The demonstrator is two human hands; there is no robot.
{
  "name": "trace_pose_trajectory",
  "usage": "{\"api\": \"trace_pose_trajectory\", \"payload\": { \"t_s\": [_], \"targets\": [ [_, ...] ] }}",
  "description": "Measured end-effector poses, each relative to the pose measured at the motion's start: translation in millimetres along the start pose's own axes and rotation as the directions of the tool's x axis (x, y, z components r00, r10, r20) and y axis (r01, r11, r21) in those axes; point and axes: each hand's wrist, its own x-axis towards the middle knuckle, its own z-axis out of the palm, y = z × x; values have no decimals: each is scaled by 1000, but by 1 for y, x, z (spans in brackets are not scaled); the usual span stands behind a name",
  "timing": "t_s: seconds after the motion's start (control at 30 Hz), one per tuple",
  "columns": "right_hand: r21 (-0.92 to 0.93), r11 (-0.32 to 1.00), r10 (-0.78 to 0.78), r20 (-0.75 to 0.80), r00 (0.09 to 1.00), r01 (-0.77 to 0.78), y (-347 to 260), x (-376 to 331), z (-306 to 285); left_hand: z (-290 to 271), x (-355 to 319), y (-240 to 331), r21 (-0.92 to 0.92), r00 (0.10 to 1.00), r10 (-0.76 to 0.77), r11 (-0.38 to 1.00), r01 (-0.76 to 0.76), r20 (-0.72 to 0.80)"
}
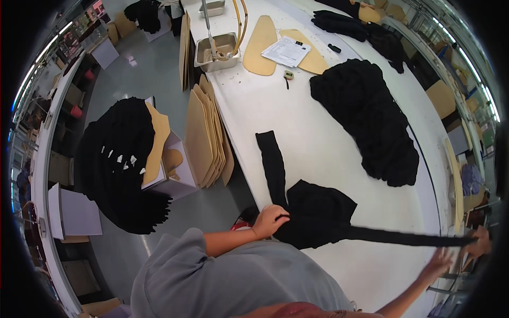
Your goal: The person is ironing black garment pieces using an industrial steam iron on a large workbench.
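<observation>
A black knit garment [321,212] lies on the white table in front of me, one sleeve pointing away and the other pulled out long to the right. At its near left edge, my left hand [271,220] is closed on the fabric. Below the far end of the right-hand sleeve, my right hand [439,261] has its fingers spread, somewhat blurred. Another hand [480,241], its arm out of view and apparently another person's, is at that sleeve's end; blur hides its grip.
A large heap of black knits [366,119] lies at the table's right. Farther back are tan boards [260,47], papers [286,51], a small device [288,76] and a metal basin [217,53]. Left of the table, boards [204,138] lean beside a pile of black garments [116,159].
</observation>
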Motion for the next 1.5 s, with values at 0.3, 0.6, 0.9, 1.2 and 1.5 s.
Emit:
{"api": "trace_pose_trajectory", "payload": {
  "t_s": [0.3,0.6,0.9,1.2,1.5],
  "targets": [
    [-634,752,624,773,-115,-180,119,-396,283,-360,75,85,327,866,-412,807,492,-284],
    [-786,330,939,327,101,-523,184,-422,139,-178,112,-81,248,858,-426,898,363,287],
    [-724,351,266,685,678,593,234,-402,180,-34,151,-111,719,710,-553,689,95,435],
    [-538,298,340,831,439,788,290,-405,186,7,109,-127,692,975,-93,718,-75,202],
    [-953,-141,173,242,955,267,281,-282,48,35,90,-121,914,972,-194,403,-43,131]
  ]
}}
